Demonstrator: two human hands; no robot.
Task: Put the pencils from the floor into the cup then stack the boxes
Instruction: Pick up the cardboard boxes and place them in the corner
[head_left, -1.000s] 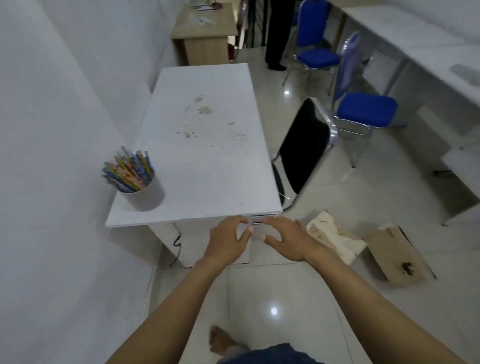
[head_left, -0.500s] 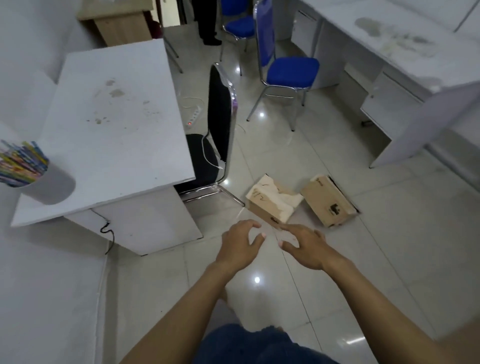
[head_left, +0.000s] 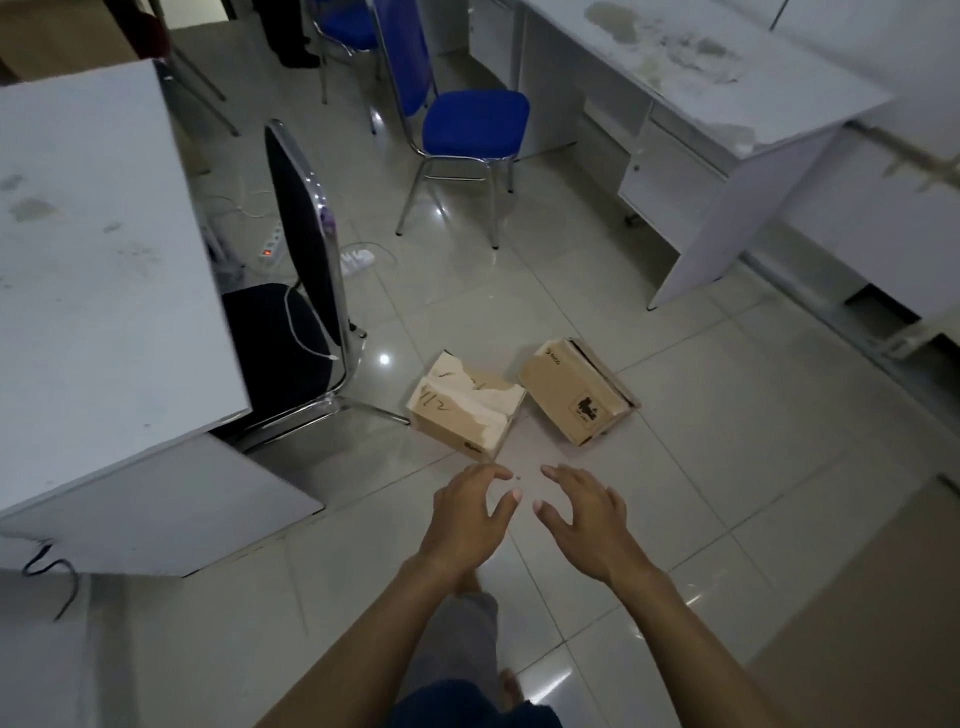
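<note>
Two cardboard boxes lie side by side on the tiled floor. The left box (head_left: 465, 407) has a torn pale top; the right box (head_left: 576, 397) is plain brown with a black print. My left hand (head_left: 470, 514) and my right hand (head_left: 584, 512) hover close together just in front of the boxes, fingers spread, holding nothing and touching neither box. The cup and the pencils are out of view.
A white table (head_left: 104, 234) stands at the left, with a black chair (head_left: 296, 291) tucked beside it. A blue chair (head_left: 467, 124) and a white desk (head_left: 727, 104) stand farther back. A power strip (head_left: 270, 249) and cables lie on the floor.
The view has swung right, away from the table; the cup with pencils has left the frame. Both hands have moved from the table's front edge to just before the boxes.
</note>
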